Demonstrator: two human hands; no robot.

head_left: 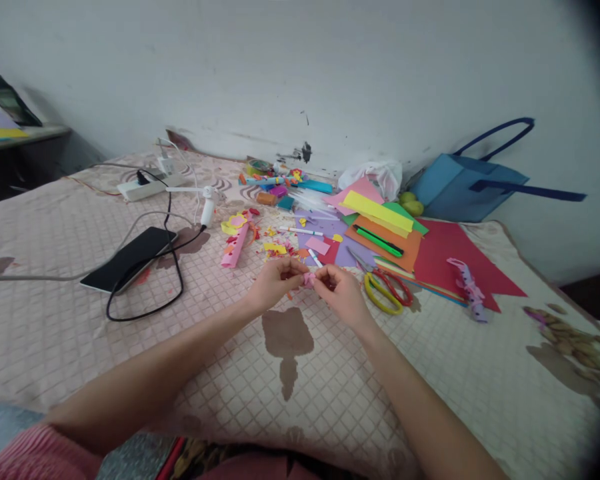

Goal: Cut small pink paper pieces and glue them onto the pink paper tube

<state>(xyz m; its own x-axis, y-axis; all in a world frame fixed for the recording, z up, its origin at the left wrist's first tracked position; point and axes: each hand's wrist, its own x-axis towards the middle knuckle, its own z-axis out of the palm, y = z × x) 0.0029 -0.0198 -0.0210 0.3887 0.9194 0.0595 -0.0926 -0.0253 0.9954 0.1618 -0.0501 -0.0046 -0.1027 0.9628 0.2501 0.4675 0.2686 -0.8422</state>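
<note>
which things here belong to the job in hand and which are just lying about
Likely the job:
- pink piece, between left hand and right hand
- scissors
- coloured paper

Probably just lying about:
- black device
- power strip
- blue bag

left hand [275, 283], right hand [344, 293] close, fingers [292, 265] curled

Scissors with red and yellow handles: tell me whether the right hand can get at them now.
Likely yes: the scissors lie close beside the right hand, handles uncovered, though it would probably first have to release the small pink piece.
</note>
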